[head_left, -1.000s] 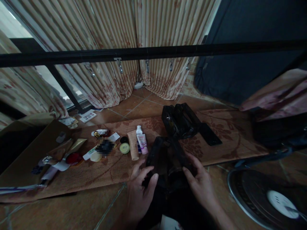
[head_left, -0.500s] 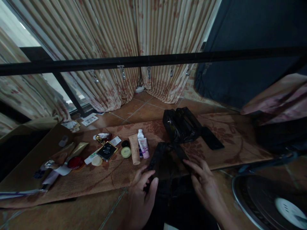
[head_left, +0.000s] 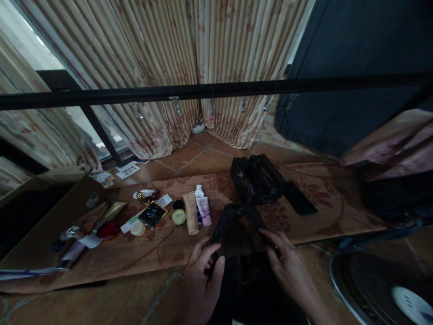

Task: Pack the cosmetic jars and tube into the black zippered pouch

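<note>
Between my hands, at the near edge of the covered bench, is a dark see-through mesh pouch (head_left: 241, 230). My left hand (head_left: 204, 271) has its curled fingers and thumb round the pouch's left edge. My right hand (head_left: 287, 259) grips the right edge, fingertips on the dark border. Just beyond stands a second black pouch (head_left: 255, 180), with a black phone (head_left: 299, 197) beside it. Left of the pouches lie a beige tube (head_left: 191, 212), a pink-and-white tube (head_left: 204, 211), a small white bottle (head_left: 199, 192) and a pale green round jar (head_left: 178, 216).
Farther left are a black square packet (head_left: 153, 214), a red round container (head_left: 108, 230) and an open cardboard box (head_left: 77, 198). A black rail (head_left: 230, 89) crosses in front of the curtains (head_left: 162, 54). A round fan (head_left: 375, 284) stands at the lower right.
My view has shifted slightly. Both hands keep their places at the pouch's edges, and the things on the bench have not moved.
</note>
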Demonstrator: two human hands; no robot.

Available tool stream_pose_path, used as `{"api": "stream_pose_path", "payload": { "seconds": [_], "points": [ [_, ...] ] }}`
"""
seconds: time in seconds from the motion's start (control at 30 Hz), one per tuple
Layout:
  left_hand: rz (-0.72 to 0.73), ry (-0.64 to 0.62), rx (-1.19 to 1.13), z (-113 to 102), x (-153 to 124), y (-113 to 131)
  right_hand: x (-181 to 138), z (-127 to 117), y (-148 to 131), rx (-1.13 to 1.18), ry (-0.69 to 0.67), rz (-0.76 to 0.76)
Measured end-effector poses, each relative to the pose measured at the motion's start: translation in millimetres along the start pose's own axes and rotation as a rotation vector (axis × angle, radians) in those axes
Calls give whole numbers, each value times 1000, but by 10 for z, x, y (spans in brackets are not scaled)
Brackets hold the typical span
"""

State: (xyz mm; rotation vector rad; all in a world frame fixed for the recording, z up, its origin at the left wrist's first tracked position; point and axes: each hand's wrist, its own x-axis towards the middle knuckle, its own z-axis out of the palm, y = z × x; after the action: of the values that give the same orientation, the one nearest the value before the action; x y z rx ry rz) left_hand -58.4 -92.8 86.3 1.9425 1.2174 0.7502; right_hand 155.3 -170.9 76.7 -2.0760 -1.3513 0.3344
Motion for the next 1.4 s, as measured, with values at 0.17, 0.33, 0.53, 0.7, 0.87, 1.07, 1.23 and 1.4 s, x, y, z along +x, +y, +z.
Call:
{"api": "stream_pose_path", "payload": {
  "seconds": [0.17,0.33,0.53,0.7,0.87,1.07,1.23,1.4],
  "points": [
    [-10,14,-14,4,-27,-22,-6,32,40,-3,-5,16],
    [0,60,-10,18,-3,-30,-5,41,41,-5,0,20],
    [53,110,-8,55,8,-92,-13,107,86,-11,12,4],
    [52,125,-11,59,18,-136,-12,153,122,-14,29,-11],
    [44,168,-36,97,6,-127,1,152,104,-13,29,-12],
    [22,209,-56,120,15,-118,24,159,95,-15,25,-1],
    [38,139,-17,45,35,-101,44,132,22,29,27,-17],
    [18,103,-13,3,15,-70,35,61,-95,59,-21,-40]
  ]
}}
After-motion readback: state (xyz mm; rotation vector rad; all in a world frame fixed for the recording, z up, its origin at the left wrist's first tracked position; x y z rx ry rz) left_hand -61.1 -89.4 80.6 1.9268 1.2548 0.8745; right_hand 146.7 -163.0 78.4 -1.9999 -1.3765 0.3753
